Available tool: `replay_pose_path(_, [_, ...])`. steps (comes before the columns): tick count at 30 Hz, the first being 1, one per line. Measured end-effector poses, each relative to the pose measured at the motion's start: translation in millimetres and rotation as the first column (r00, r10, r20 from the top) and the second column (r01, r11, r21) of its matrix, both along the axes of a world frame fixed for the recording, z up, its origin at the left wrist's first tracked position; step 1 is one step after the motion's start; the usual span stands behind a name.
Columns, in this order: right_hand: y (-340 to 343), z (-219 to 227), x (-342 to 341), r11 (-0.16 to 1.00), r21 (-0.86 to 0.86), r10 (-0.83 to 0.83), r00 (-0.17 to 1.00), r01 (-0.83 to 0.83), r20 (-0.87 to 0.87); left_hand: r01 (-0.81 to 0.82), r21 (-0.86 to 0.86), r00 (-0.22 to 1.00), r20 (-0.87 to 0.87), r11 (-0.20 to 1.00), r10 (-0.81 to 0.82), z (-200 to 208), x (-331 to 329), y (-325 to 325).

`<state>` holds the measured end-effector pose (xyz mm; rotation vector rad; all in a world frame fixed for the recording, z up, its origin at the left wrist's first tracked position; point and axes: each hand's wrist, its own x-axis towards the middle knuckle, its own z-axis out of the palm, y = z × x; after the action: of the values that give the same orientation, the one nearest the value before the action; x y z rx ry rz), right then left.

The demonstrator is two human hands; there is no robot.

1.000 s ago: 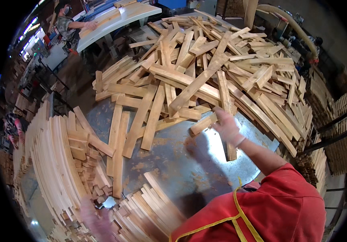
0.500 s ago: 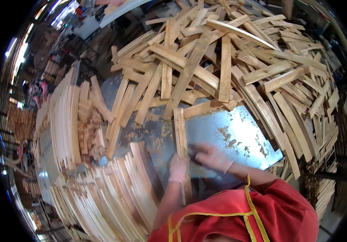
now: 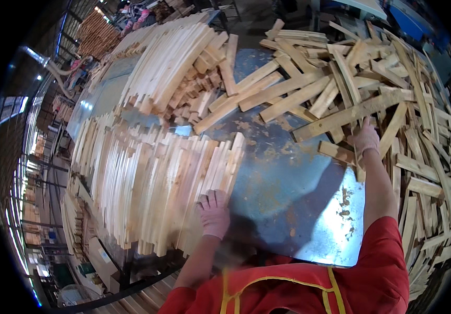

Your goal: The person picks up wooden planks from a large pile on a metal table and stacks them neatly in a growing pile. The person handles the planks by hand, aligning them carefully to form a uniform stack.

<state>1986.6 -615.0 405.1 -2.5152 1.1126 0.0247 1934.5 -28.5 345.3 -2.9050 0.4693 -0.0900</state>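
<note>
Slat stack (image 3: 157, 183) long axis runs away; left hand (image 3: 215, 212) flat on it, seemingly

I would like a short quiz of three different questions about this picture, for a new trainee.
1. True or false: the left hand lies flat, palm down, on the neat row of pale wooden slats stacked side by side.
2. Multiple choice: the right hand reaches to
A) the blue-grey worn metal table top
B) the loose heap of pale wooden boards
C) a blue plastic bucket
3. Fill in: the sleeve on the right arm is ____ in colour.

Key:
1. True
2. B; whether the fingers are closed on a board cannot be told.
3. Red
</note>
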Motion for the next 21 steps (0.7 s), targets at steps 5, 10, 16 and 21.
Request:
replay_pose_path(5, [74.2,-66.9,-48.6,0.856,0.487,-0.175,0.789,-0.174,0.589,0.071,-0.080,0.996,-0.044,0.994,-0.074,1.4,8.2,-2.7])
replay_pose_path(10, [283.5,-39.5,-140.2,0.332,0.921,-0.406,0.850,-0.205,0.336,0.111,-0.343,0.988,-0.062,0.933,-0.140,7.8,10.7,12.1])
replay_pose_path(16, [402.1,-19.9,-164.1,0.657,0.714,0.224,0.967,-0.241,0.120,-0.107,-0.960,0.952,-0.174,0.258,-0.253,9.9,15.0,6.1])
replay_pose_path(21, [447.0,-57.9,-132.4,0.565,0.633,0.655,0.754,-0.529,0.046,-0.854,-0.471,0.447,-0.442,-0.223,-0.778,30.2,-8.9,-25.9])
